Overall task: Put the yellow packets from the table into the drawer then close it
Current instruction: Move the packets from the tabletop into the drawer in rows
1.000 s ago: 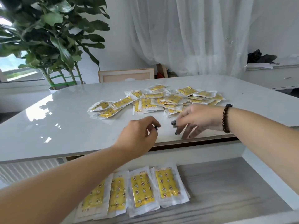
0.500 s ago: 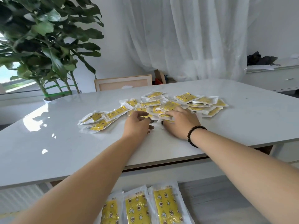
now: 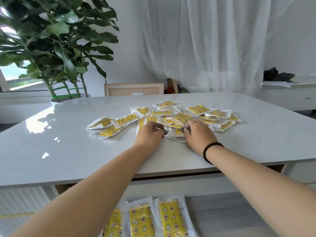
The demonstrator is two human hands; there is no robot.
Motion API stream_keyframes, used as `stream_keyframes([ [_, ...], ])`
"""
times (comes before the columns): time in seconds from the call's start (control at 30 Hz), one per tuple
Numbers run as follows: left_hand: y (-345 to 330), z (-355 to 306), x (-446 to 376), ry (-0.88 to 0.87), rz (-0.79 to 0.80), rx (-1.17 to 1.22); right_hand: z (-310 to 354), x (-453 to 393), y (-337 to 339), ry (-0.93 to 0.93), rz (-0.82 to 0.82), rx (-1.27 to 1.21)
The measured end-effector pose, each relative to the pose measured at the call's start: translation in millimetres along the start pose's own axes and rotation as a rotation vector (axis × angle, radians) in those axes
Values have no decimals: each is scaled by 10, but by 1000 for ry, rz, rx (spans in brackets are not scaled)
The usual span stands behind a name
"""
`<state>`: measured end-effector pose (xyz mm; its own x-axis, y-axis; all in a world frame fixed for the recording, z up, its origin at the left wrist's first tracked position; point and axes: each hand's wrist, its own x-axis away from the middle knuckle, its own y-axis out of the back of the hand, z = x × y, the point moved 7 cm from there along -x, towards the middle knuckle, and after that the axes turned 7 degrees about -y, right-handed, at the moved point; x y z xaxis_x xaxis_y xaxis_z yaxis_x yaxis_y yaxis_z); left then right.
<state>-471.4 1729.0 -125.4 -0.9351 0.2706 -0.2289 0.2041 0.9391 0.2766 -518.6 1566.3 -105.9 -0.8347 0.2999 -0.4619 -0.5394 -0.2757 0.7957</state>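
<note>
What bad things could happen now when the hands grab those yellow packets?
1. The yellow packets on the table lie overlapped in a loose pile, so when the left hand and right hand pinch at its near edge, they may lift several packets and drop some.
2. The table looks glossy, so nudged packets could slide away.
3. The drawer already holds a neat row of packets; a dropped handful might mess it up.

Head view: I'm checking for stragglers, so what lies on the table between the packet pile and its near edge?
Only the two forearms cross that stretch of table in the head view; no loose packet lies below the packet pile.
</note>
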Motion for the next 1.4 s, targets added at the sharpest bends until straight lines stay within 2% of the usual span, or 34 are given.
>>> stream_keyframes([
  [0.07, 4, 13, -12, 5, -7, -8, 25, 20, 35, 32, -19, -82],
  [0.2, 64, 46, -37, 32, -70, 26, 212, 118, 56, 268, -5, -239],
  [0.43, 113, 83, -67, 57, -108, 40, 325, 195, 85, 408, -7, -284],
  [0.53, 169, 101, -61, 55, -153, 62, 261, 168, 84, 274, 25, -321],
  [0.63, 237, 83, -15, 31, -215, 153, 128, 111, -10, 50, 179, -318],
  [0.73, 273, 40, 24, -16, -236, 230, 117, 108, -114, -45, 309, -268],
  [0.83, 269, -8, 53, -57, -206, 273, 92, 90, -112, -58, 280, -279],
  [0.97, 174, -61, 64, -26, -127, 292, 128, 90, -35, 22, 215, -261],
  [1.1, 47, -83, 82, -22, -11, 180, 181, 104, -43, 88, 196, -213],
  [1.13, 85, -88, 79, -33, -53, 177, 166, 100, -61, 67, 216, -226],
  [1.2, 248, -57, 67, -51, -244, 225, 119, 91, -115, 0, 275, -226],
  [1.3, 494, 75, 87, 35, -526, 286, 96, 84, -189, -49, 332, -71],
  [1.4, 545, 114, 118, 83, -590, 306, 96, 77, -167, -28, 299, -100],
])
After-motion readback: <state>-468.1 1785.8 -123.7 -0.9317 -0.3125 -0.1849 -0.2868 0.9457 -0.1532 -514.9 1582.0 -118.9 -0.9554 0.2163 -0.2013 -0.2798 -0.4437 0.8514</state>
